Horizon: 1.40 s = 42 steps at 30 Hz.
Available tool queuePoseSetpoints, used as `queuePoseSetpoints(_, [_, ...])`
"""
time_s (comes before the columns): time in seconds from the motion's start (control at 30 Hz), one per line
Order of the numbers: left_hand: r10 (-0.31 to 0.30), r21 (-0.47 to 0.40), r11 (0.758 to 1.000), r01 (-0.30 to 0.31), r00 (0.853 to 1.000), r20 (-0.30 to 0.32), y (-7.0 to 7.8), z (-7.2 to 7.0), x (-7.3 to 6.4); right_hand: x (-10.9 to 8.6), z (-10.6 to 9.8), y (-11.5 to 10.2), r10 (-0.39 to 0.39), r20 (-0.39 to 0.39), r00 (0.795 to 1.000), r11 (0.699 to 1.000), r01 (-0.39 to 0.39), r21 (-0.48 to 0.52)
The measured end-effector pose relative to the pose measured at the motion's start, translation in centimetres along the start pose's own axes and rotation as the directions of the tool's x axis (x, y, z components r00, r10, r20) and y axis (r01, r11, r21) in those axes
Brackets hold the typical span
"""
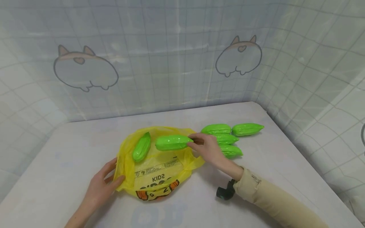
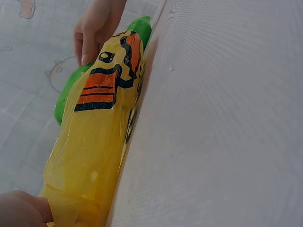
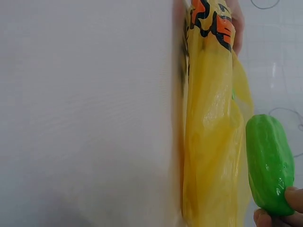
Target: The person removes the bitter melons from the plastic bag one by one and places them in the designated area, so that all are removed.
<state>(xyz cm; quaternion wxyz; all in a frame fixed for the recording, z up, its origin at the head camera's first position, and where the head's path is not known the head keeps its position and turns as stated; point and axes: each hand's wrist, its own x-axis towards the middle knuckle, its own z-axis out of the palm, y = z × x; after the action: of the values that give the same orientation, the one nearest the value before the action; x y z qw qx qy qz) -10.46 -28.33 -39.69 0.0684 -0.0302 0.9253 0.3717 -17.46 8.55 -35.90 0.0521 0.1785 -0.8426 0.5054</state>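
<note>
My right hand [image 1: 209, 149] pinches a bright green toy bitter melon [image 1: 172, 142] by its pointed end, holding it over the open yellow plastic bag [image 1: 159, 166]. In the right wrist view this melon [image 3: 269, 163] hangs beside the bag's outer side, thumb and fingers at its lower end. My left hand [image 1: 99, 185] grips the bag's left rim, the thumb over the edge and the fingers behind. Inside the bag lies another green melon [image 1: 141, 148], slanted along the left wall. Dark print and an orange pattern show on the bag's near side.
Several more green melons [image 1: 247, 129] lie together on the white table [image 1: 85, 136], behind and beside my right hand. A black object [image 1: 225, 193] sits by the right sleeve [image 1: 256, 188]. Curtain-like tiled walls [image 1: 171, 63] stand at the back and right.
</note>
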Motion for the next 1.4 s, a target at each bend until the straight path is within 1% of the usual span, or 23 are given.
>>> queuePoseSetpoints(0.23, [-0.015, -0.003, 1.000, 0.015, 1.000, 0.005, 0.1, 0.0, -0.1, -0.8, -1.2, 0.3, -0.021, 0.037, 0.999, 1.000, 0.021, 0.009])
queuePoseSetpoints(0.37, [-0.018, -0.009, 1.000, 0.018, 1.000, 0.007, 0.1, 0.0, 0.0, -1.3, -2.1, 0.7, -0.032, 0.023, 0.999, 0.999, 0.031, 0.003])
queuePoseSetpoints(0.47, [-0.022, -0.003, 1.000, 0.022, 1.000, 0.011, 0.0, -0.1, 0.0, -1.8, -2.7, 1.0, -0.022, 0.003, 1.000, 1.000, 0.022, -0.003])
queuePoseSetpoints(0.57, [-0.033, 0.005, 0.999, 0.033, 0.999, 0.014, 0.0, -0.1, 0.0, -2.1, -3.4, 1.2, -0.011, -0.002, 1.000, 1.000, 0.011, -0.002])
queuePoseSetpoints(0.67, [-0.045, 0.001, 0.999, 0.045, 0.999, 0.023, -0.1, -0.2, 0.1, -2.4, -4.2, 1.5, -0.011, -0.014, 1.000, 1.000, 0.010, -0.023])
queuePoseSetpoints(0.9, [-0.061, 0.001, 0.998, 0.061, 0.998, 0.035, -0.1, -0.1, 0.3, -3.3, -6.2, 2.3, -0.014, -0.065, 0.998, 0.995, 0.008, -0.098])
queuePoseSetpoints(1.1, [-0.041, -0.008, 0.999, 0.041, 0.999, 0.027, 0.2, -0.1, 0.2, -4.0, -8.6, 3.4, 0.020, -0.123, 0.992, 0.986, -0.040, -0.160])
queuePoseSetpoints(1.2, [-0.032, -0.009, 0.999, 0.032, 0.999, 0.024, 0.4, -0.1, 0.2, -4.3, -9.8, 4.0, 0.036, -0.138, 0.990, 0.982, -0.061, -0.181])
queuePoseSetpoints(1.27, [-0.033, -0.010, 0.999, 0.033, 0.999, 0.027, 0.4, -0.1, 0.1, -4.6, -10.6, 4.3, 0.036, -0.149, 0.988, 0.978, -0.066, -0.199])
queuePoseSetpoints(1.4, [-0.036, -0.005, 0.999, 0.036, 0.999, 0.032, 0.3, -0.3, 0.0, -5.1, -12.1, 5.0, 0.019, -0.196, 0.980, 0.966, -0.069, -0.249])
